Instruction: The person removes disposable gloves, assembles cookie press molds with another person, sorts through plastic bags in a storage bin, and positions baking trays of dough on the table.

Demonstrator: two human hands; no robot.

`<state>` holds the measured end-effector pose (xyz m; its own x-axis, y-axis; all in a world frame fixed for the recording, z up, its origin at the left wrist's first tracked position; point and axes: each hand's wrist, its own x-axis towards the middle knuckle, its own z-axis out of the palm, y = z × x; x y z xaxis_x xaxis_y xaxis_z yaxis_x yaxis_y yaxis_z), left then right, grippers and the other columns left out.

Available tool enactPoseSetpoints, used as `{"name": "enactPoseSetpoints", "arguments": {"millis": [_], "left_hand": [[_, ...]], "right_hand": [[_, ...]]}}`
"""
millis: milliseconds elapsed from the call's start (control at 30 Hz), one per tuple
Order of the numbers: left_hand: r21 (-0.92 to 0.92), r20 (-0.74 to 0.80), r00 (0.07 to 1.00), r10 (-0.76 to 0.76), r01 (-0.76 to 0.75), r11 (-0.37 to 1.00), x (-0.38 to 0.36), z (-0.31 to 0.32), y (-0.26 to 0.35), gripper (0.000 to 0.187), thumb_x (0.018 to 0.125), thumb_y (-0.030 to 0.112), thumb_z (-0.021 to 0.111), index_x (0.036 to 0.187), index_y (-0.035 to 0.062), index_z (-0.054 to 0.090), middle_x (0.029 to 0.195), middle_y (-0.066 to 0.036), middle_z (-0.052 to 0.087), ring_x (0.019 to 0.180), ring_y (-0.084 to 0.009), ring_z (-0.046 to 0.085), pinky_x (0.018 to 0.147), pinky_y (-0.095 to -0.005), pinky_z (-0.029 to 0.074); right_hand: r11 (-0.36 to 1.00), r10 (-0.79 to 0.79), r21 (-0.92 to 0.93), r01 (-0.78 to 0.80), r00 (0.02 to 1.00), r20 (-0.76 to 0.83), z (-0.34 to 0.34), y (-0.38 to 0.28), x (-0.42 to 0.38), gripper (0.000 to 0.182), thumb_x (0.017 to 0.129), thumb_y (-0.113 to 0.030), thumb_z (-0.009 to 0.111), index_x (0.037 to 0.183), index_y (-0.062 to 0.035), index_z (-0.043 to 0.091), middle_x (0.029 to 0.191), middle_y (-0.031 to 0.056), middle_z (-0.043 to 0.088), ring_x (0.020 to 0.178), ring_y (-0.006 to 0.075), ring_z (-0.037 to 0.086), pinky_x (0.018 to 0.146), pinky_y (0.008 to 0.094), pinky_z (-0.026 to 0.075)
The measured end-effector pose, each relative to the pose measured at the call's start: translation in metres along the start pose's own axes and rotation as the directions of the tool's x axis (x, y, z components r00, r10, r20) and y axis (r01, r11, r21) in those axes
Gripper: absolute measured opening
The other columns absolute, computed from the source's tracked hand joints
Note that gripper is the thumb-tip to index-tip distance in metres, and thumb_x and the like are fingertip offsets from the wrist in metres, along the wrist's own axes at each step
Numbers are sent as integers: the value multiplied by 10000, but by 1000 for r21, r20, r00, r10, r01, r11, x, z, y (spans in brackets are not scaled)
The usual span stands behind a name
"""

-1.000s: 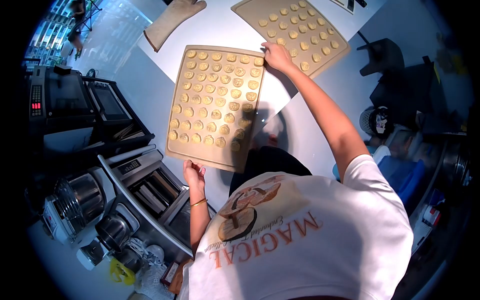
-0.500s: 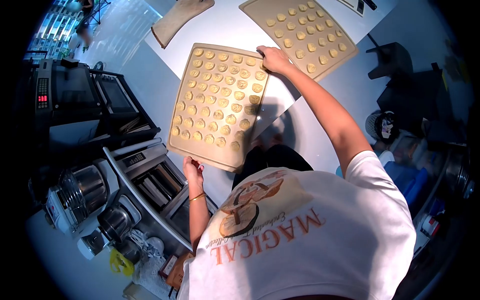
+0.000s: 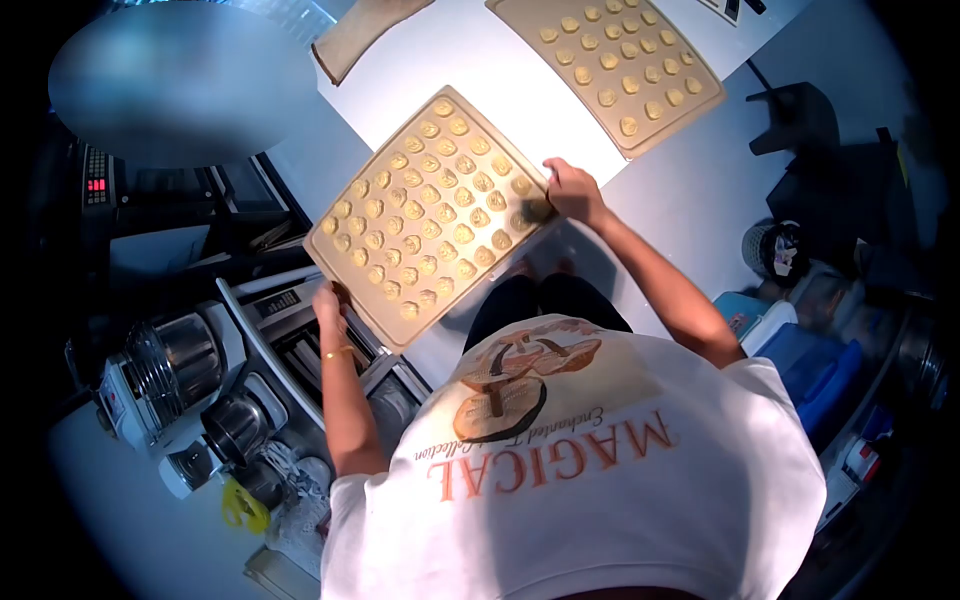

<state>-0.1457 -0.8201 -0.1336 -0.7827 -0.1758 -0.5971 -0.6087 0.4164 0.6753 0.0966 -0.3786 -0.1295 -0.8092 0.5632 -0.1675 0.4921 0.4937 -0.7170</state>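
Observation:
A tan baking tray (image 3: 395, 338) with rows of small round cookies (image 3: 430, 192) is held out in front of my body, turned at a slant. My left hand (image 3: 328, 303) is closed on its lower left edge. At the opposite side, my right hand (image 3: 577, 193) grips the tray near its right corner; part of the fingers is hidden under the rim. A second tray (image 3: 630, 150) of cookies, more widely spaced, lies on the white table (image 3: 440, 60) beyond my right hand.
An oven mitt (image 3: 365, 35) lies at the table's far left. Left stand ovens with a red display (image 3: 97, 185), a low cabinet with an open front, and mixers with steel bowls (image 3: 185, 355). Blue containers (image 3: 815, 370) and a dark chair-like object (image 3: 795, 120) are on the right.
The tray has turned clockwise and shifted slightly left. My left hand has moved left and up along with it; my right hand has come lower and nearer to me.

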Motion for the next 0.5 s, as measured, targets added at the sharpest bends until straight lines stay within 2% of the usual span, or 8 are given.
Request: {"name": "enactPoseSetpoints", "arguments": {"millis": [100,200,267,300,400,433,467,500], "left_hand": [[184,-28,998,54,-48,982,-5,5,47,246,877,278,500,756,90,602,609,-5,535,464,-114,454,403,-269,297],[236,97,970,224,-241,941,34,14,77,294,905,284,482,845,35,625,689,-35,571,578,-138,518,505,-291,386],[316,124,963,240,-267,910,34,37,110,360,917,291,466,1011,-8,642,849,-98,643,786,-191,590,714,-322,452],[316,147,957,251,-286,905,44,49,118,360,917,291,466,1011,-8,642,849,-98,643,786,-191,590,714,-322,452],[506,378,803,460,-595,624,80,100,158,406,910,317,473,1081,-21,620,1047,-187,656,992,-279,600,879,-375,427],[436,362,760,540,-650,623,94,124,162,406,911,312,482,1106,-19,614,1076,-198,647,1022,-279,597,895,-364,430],[420,484,717,502,-693,586,118,147,172,399,910,297,495,1131,-15,607,1104,-195,636,1044,-271,588,909,-351,428],[384,478,706,522,-703,599,97,170,188,371,912,273,500,1142,0,604,1108,-187,632,1053,-259,584,904,-348,430]], "right_hand": [[991,129,25,-128,990,-52,25,10,-54,343,784,-93,520,1115,-37,594,912,183,659,845,325,640,770,397,506],[955,268,96,-280,955,125,31,2,-105,387,764,-55,521,1145,-28,585,891,129,667,780,259,646,737,371,513],[812,331,387,-437,891,312,54,15,-136,482,719,-108,578,1192,-13,568,930,173,657,835,269,642,772,355,511],[790,260,496,-360,930,261,91,48,-149,493,700,-81,579,1188,-7,568,905,154,661,815,252,643,745,347,514],[673,356,523,-523,849,391,76,-2,-169,508,670,65,559,1174,2,523,979,74,600,752,161,624,662,267,506],[765,408,352,-539,829,383,71,-19,-170,495,697,52,587,1183,2,507,999,94,592,772,163,629,689,270,515],[648,337,655,-390,917,213,136,21,-188,484,740,44,592,1209,4,479,987,120,604,792,172,627,702,286,518],[554,469,621,-555,824,318,112,-15,-184,470,770,42,590,1219,2,454,942,136,616,816,176,623,713,294,511]]}}
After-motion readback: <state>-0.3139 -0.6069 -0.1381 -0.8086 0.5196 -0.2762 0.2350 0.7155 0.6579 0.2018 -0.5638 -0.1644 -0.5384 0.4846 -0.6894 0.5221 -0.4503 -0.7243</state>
